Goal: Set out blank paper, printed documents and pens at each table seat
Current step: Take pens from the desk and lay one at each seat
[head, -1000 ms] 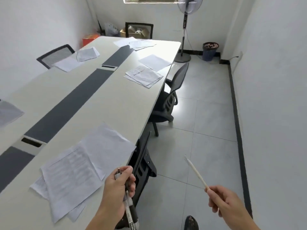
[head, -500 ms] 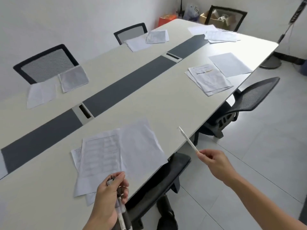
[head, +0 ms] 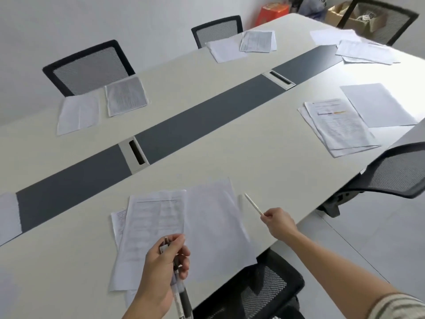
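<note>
White pen (head: pixel 253 204) slim, pinched in right hand (head: pixel 279 223); left hand (head: pixel 164 261) grip clutching pen bundle (head: pixel 180 293).

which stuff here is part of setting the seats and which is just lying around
Part of the job:
white pen in the right hand
bundle of pens in the left hand
printed document and blank sheet at the nearest seat

Just lying about:
orange box
cardboard box
</note>
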